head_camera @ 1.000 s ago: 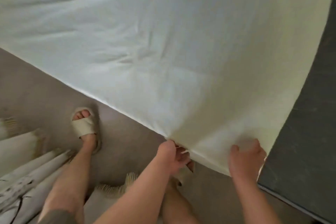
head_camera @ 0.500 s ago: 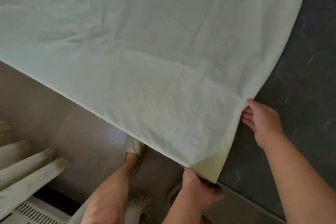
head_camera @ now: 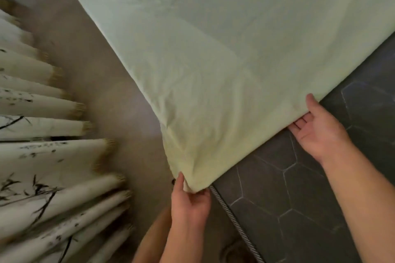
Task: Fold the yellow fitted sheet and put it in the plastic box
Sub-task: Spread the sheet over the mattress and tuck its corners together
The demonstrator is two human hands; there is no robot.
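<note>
The yellow sheet (head_camera: 213, 60) fills most of the view. It is spread wide and slopes down to a corner near the bottom middle. Its right part lies over a dark surface (head_camera: 299, 198) with a hexagon pattern, and its left edge hangs above the brown floor (head_camera: 119, 102).

The left hand (head_camera: 190, 198) grips the lowest corner of the sheet. The thumb runs up the left side of the bunched cloth and the fingers curl round it from the right. The corner sits just at the edge of the dark surface, beside the grey cord trim (head_camera: 233, 215) that runs along that edge.

The right hand (head_camera: 318, 130) is further up the sheet's right edge, well apart from the left. It lies palm up, with the fingers slid under the cloth and the thumb laid over the hem, so the edge is held loosely between them. The cloth between the two hands sags in soft creases.

At the left, a pale pleated curtain (head_camera: 42, 156) with a dark leaf print and a fringed hem hangs down to the floor.
</note>
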